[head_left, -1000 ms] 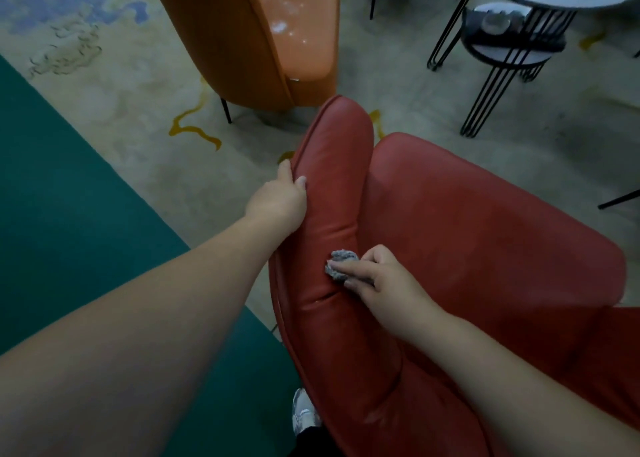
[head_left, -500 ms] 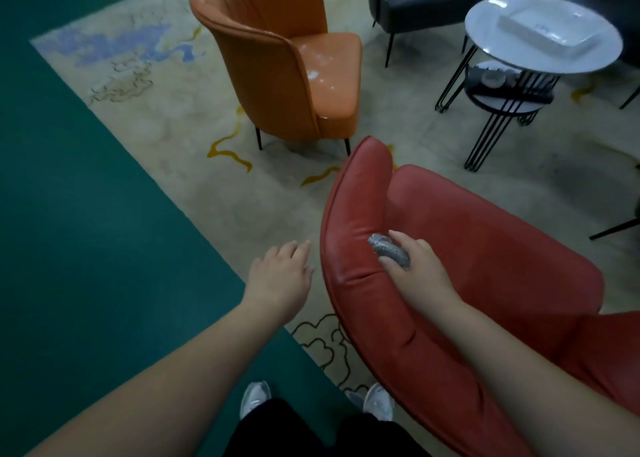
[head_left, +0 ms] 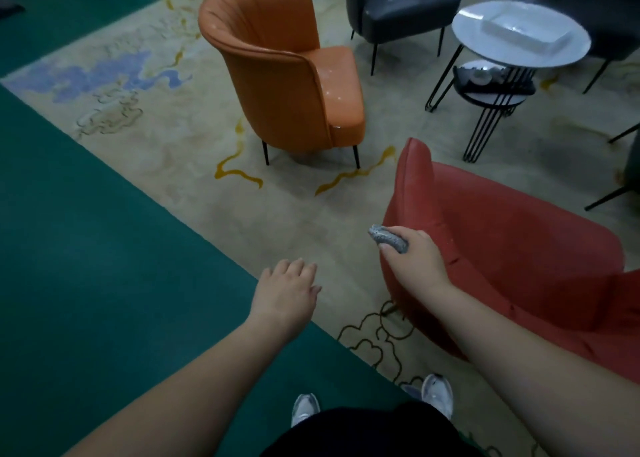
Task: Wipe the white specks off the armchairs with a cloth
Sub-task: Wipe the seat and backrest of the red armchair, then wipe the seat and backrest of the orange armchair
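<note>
The right hand (head_left: 414, 257) squeezes a little gray cloth (head_left: 388, 239) in its curled fingers, right at the edge of the red armchair (head_left: 502, 242). The left hand (head_left: 285, 292) is beside it over the carpet (head_left: 145, 124), fingers loose, holding nothing. Far past both hands stands the orange armchair (head_left: 287, 86) with white specks (head_left: 327, 75) on its seat.

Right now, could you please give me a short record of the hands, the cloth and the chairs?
left hand: open, holds nothing, over the carpet
right hand: grips the grey cloth, wadded, by the red armchair
orange armchair: white specks on its seat
dark armchair: white specks on its seat
round table: white tray on top
</note>
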Tool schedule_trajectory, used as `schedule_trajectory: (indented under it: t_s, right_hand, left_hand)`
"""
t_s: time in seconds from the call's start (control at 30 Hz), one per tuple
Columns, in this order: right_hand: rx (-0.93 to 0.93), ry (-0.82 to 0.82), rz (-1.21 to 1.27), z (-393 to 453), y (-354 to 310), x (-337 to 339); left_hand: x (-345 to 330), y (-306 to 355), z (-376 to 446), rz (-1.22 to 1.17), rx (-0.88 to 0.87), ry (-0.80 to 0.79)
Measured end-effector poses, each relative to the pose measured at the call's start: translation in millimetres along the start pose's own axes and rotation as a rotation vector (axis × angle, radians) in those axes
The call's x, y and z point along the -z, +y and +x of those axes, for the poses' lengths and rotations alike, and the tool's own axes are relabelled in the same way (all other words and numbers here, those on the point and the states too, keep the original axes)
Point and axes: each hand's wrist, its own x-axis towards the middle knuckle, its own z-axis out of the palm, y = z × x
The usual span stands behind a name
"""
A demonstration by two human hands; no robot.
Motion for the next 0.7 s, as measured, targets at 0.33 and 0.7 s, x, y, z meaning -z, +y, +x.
schedule_trajectory:
  t_s: [0.33, 0.7]
  right_hand:
    - [-0.159, 0.118, -0.029, 8.3, -62.6, -34.9]
    - [-0.207, -0.014, 0.285, 137.1, -61.8, -39.5]
  left_hand:
    - [18.4, -83.6, 11.0, 0.007, -0.086, -0.029]
    - [53.1, -94.6, 154.6, -0.015, -0.109, -0.017]
